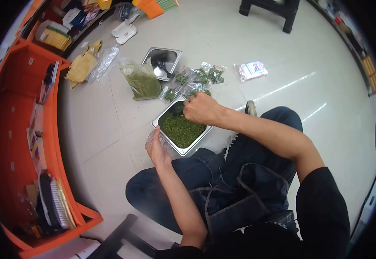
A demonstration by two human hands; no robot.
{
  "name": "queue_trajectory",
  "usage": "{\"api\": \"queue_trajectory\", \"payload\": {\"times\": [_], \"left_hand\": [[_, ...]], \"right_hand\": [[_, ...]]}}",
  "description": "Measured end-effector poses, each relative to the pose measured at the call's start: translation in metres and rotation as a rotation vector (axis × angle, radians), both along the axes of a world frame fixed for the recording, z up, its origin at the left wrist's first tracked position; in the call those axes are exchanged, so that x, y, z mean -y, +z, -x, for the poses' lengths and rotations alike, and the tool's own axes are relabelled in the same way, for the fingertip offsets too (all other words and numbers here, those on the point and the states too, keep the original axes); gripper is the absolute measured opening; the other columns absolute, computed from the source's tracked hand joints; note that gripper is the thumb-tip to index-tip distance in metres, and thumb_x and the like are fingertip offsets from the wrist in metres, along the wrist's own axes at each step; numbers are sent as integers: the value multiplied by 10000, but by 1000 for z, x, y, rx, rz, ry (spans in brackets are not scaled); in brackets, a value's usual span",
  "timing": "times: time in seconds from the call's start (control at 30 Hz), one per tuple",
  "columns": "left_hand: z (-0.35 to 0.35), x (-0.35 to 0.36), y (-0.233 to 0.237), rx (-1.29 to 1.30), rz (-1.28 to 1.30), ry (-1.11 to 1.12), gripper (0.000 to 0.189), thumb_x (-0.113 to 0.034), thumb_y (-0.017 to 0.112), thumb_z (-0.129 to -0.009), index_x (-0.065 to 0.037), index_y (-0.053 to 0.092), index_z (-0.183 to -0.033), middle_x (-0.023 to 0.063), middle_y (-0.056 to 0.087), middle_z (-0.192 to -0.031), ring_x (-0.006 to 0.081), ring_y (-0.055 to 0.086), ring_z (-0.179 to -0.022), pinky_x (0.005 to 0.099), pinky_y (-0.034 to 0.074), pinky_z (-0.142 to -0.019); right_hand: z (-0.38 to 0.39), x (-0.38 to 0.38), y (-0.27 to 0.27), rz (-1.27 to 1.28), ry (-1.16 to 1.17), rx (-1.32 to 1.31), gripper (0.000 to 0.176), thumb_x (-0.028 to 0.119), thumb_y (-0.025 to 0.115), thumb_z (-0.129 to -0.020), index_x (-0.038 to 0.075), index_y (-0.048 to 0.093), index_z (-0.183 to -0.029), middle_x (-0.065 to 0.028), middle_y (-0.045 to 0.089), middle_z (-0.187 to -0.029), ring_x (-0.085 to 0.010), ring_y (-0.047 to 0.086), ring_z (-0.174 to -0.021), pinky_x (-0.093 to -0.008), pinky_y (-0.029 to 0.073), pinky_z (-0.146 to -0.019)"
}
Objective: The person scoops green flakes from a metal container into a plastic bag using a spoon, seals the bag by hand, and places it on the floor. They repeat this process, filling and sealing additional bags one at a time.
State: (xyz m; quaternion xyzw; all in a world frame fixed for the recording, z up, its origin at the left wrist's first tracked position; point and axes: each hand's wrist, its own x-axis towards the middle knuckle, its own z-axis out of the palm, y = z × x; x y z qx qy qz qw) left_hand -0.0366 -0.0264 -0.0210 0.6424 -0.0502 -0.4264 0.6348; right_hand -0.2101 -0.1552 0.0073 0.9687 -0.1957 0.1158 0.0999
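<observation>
A rectangular metal pan (183, 152) filled with chopped dried green leaves (181, 131) stands on the floor in front of my crossed legs. My right hand (203, 109) is closed over the pan's far right side, gripping what looks like a dark spoon (177, 108) whose bowl is in the leaves; its handle is mostly hidden by my fingers. At the pan's near left edge, my left hand (157, 149) holds a small clear plastic bag (167, 146), partly hidden by the fingers. Just beyond the pan lie several small zip bags (200, 77) of green leaves.
Behind the pan stand a large clear bag of green powder (140, 82) and a second metal pan (177, 55) with a black utensil in it. A pack of clear bags (251, 70) lies to the right. An orange shelf (63, 142) lines the left side; a dark stool (271, 9) stands far off.
</observation>
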Motion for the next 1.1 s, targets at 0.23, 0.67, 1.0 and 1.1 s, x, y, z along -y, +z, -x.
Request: {"api": "queue_trajectory", "payload": {"times": [0.23, 0.67, 1.0, 1.1], "left_hand": [[5, -2, 6, -30, 93, 62, 363, -223, 778, -825, 25, 649, -1057, 46, 641, -924, 141, 580, -825, 271, 427, -705], [10, 4, -5, 24, 224, 94, 249, -219, 773, -821, 11, 684, -859, 28, 622, -714, 106, 529, -626, 272, 414, -550], [10, 9, -9, 17, 183, 126, 293, -242, 781, -800, 33, 694, -848, 99, 681, -749, 160, 601, -675, 325, 486, -641], [9, 6, -2, 1, 193, 111, 303, -241, 780, -809, 38, 688, -880, 88, 676, -787, 153, 601, -719, 307, 478, -672]], "right_hand": [[10, -14, 11, -128, 90, -210, 215, 149, 580, -802, 113, 684, -617, -98, 664, -690, -252, 695, -701, -374, 497, -541], [2, -17, 19, 73, -10, -226, 294, 53, 564, -760, 87, 686, -1025, -74, 667, -868, -238, 652, -862, -382, 521, -708], [11, -46, 9, -257, -181, -200, 263, 72, 560, -782, 86, 734, -978, -110, 689, -835, -326, 669, -695, -446, 538, -620], [10, -52, 14, -343, -228, -175, 280, 68, 577, -770, 86, 745, -993, -115, 706, -867, -351, 670, -701, -444, 548, -651]]}}
